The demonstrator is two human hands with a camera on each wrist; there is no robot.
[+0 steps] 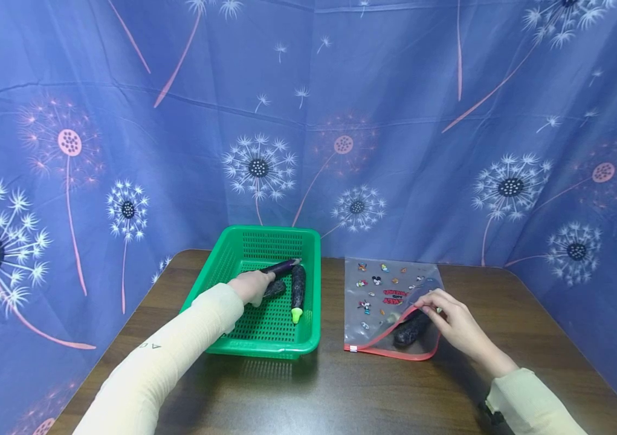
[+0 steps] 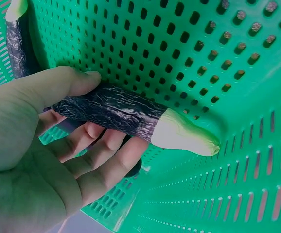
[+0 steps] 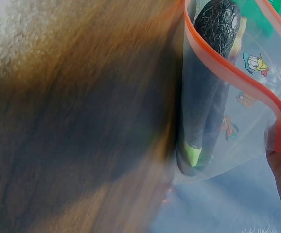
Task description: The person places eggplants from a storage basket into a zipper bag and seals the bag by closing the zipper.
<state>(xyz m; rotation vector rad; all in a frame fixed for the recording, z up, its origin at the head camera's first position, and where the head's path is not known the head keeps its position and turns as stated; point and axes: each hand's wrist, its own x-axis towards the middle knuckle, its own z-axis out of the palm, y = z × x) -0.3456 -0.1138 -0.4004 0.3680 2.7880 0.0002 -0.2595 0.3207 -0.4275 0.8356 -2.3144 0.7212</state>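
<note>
Inside a green plastic basket [image 1: 313, 290], my left hand [image 1: 252, 286] holds a dark, wrinkled eggplant [image 2: 126, 112], thumb on one side and fingers on the other. Its pale green stem end points away from the palm in the left wrist view. Another wrinkled eggplant [image 1: 298, 287] lies along the basket's right side, and a smooth purple one [image 1: 283, 267] lies behind the hand. On the right, my right hand [image 1: 452, 320] pinches the red rim of a clear zip bag [image 1: 357, 302], lifting its mouth apart. A dark eggplant [image 3: 218, 29] lies inside the bag.
Basket and bag stand side by side on a brown wooden table [image 1: 264, 399]. A white slider [image 1: 353, 348] sits at the left end of the bag's red zip. Behind the table hangs a blue curtain [image 1: 422, 181] with dandelion prints.
</note>
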